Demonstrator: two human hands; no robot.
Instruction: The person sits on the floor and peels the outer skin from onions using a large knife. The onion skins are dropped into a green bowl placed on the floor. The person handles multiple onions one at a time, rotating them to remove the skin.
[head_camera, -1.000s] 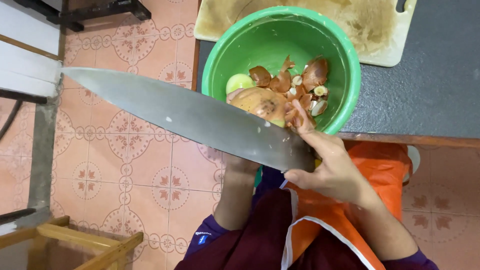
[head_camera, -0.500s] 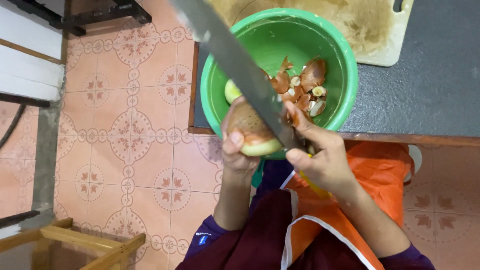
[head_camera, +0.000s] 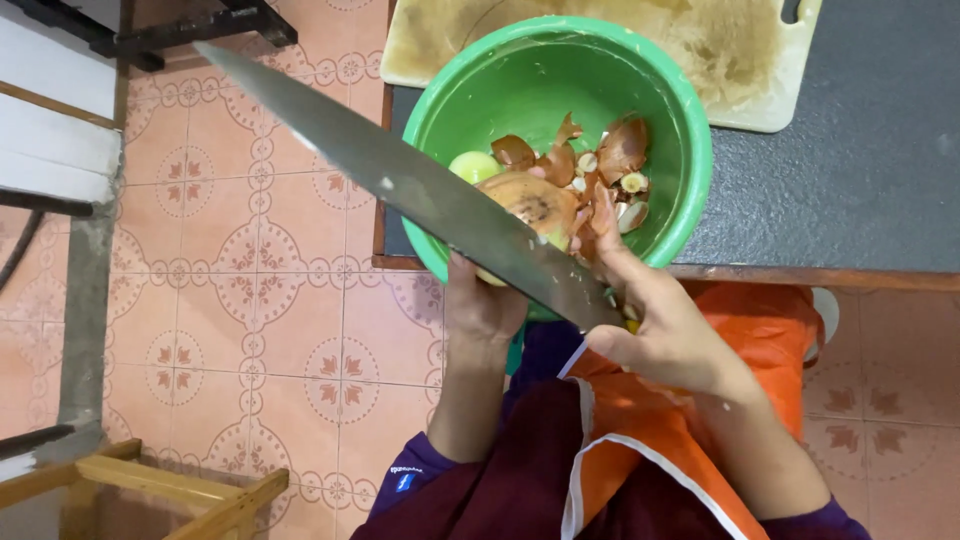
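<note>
My left hand (head_camera: 480, 305) grips a brown-skinned onion (head_camera: 533, 205) at the near rim of a green bowl (head_camera: 668, 90). My right hand (head_camera: 655, 325) holds a large knife (head_camera: 400, 185); its long steel blade slants up to the left across the onion. My right fingers touch the onion's loose skin. Inside the bowl lie brown onion peels (head_camera: 615, 150) and a pale peeled piece (head_camera: 472, 165).
The bowl sits at the edge of a dark countertop (head_camera: 860, 170), beside a worn pale cutting board (head_camera: 740, 60). An orange apron (head_camera: 700, 410) covers my front. Below is patterned pink tile floor (head_camera: 230, 300), with a wooden frame (head_camera: 170, 485) at bottom left.
The knife blade swung from steeply upright back down to the left, lying flatter across the onion. My left hand and the onion stayed at the bowl's near rim.
</note>
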